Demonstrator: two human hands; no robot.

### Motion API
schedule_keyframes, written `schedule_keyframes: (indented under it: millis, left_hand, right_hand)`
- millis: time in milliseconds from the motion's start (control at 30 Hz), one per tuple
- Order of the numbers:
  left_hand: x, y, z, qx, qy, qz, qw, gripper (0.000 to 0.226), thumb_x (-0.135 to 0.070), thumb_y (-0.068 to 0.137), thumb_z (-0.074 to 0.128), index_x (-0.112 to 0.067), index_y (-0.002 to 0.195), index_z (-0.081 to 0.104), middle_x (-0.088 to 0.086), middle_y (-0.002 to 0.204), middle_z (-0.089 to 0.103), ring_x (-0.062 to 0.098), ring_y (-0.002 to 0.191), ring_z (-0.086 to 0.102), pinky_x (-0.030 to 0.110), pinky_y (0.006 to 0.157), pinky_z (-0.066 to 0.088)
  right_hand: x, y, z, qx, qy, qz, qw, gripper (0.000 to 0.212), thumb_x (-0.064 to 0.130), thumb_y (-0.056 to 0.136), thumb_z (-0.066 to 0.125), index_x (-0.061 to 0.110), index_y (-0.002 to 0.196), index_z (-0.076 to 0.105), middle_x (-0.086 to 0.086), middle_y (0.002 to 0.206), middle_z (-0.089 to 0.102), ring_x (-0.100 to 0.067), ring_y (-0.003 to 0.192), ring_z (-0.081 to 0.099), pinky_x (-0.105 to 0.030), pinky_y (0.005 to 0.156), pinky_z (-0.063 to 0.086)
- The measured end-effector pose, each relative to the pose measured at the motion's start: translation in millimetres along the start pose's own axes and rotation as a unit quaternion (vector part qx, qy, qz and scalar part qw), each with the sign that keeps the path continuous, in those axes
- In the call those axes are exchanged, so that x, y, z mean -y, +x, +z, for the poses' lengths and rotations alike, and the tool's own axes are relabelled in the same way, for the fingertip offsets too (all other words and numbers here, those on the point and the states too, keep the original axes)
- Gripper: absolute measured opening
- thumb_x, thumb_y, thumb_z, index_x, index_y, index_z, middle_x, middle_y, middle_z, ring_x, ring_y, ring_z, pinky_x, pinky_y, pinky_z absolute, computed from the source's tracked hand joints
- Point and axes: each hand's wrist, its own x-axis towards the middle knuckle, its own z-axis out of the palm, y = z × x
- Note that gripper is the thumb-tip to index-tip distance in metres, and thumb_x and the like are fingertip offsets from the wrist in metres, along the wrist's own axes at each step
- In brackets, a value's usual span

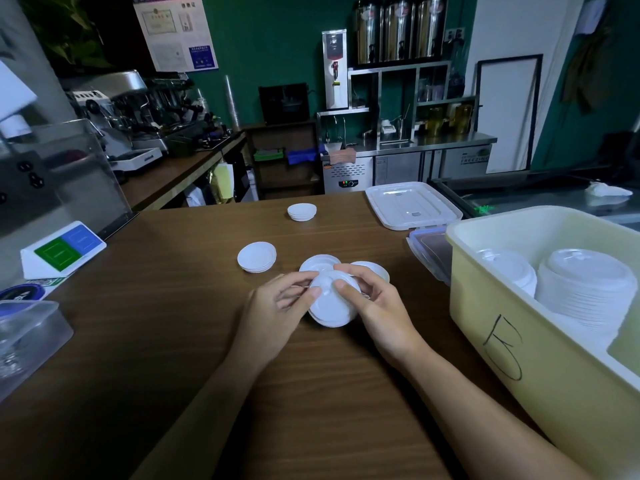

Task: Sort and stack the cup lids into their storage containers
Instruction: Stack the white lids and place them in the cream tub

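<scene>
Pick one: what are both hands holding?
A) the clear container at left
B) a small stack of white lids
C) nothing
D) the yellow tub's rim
B: the left hand and the right hand both grip the small stack of white lids, thumbs on top and fingers curled round its edge.

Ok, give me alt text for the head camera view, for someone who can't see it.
The left hand and right hand grip a small stack of white lids at a wooden counter. A nearer lid pile and a farther lid pile lie beyond, and a yellow bin at right holds stacked lids.
</scene>
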Motion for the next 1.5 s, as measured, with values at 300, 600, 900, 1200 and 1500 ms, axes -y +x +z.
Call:
schedule_keyframes:
  millis: [300,600,900,1200,1500]
  left_hand:
    - [0,3,-4,0.024,-0.039,-0.021,0.999,0.036,-0.005,0.084,0.083,-0.028,0.112,0.076,-0.007,0.103,0.078,0.017,0.095,0.075,0.032,0.085,0.060]
    - [6,8,-23,-0.012,0.141,0.078,0.987,0.023,-0.025,0.088,0.082,-0.024,0.110,0.076,-0.017,0.098,0.075,0.003,0.097,0.071,0.013,0.085,0.052]
    - [12,8,-34,0.104,0.263,0.087,0.955,0.014,-0.011,0.082,0.085,-0.020,0.092,0.083,-0.022,0.084,0.072,-0.003,0.087,0.067,0.007,0.075,0.043]
    - [-4,10,-34,0.092,0.099,-0.014,0.991,0.029,-0.004,0.071,0.092,-0.020,0.092,0.080,0.007,0.083,0.071,0.011,0.073,0.061,0.018,0.071,0.050]
    - [-15,7,-35,0.013,-0.057,-0.052,0.997,0.020,-0.010,0.087,0.080,-0.017,0.105,0.076,0.004,0.092,0.081,0.018,0.085,0.078,0.026,0.077,0.061]
  right_hand:
    - [-3,0,-1,0.041,0.025,0.011,0.999,0.036,0.006,0.097,0.070,0.013,0.132,0.066,-0.011,0.118,0.077,-0.020,0.111,0.072,-0.026,0.091,0.055]
    - [0,2,-3,0.010,-0.052,-0.011,0.999,0.047,0.005,0.089,0.081,0.024,0.131,0.068,0.003,0.116,0.077,-0.012,0.107,0.073,-0.022,0.088,0.055]
    - [-8,7,-12,-0.060,-0.098,-0.058,0.992,0.042,0.007,0.091,0.079,0.023,0.128,0.069,0.004,0.126,0.073,-0.013,0.114,0.069,-0.032,0.098,0.056]
    - [-13,8,-12,-0.071,-0.122,-0.082,0.987,0.038,0.007,0.093,0.076,0.023,0.127,0.068,0.009,0.126,0.071,-0.011,0.116,0.068,-0.035,0.103,0.055]
    - [-14,7,-11,-0.068,-0.146,-0.093,0.983,0.030,0.016,0.099,0.071,0.026,0.127,0.068,0.014,0.125,0.071,-0.008,0.120,0.064,-0.034,0.106,0.051]
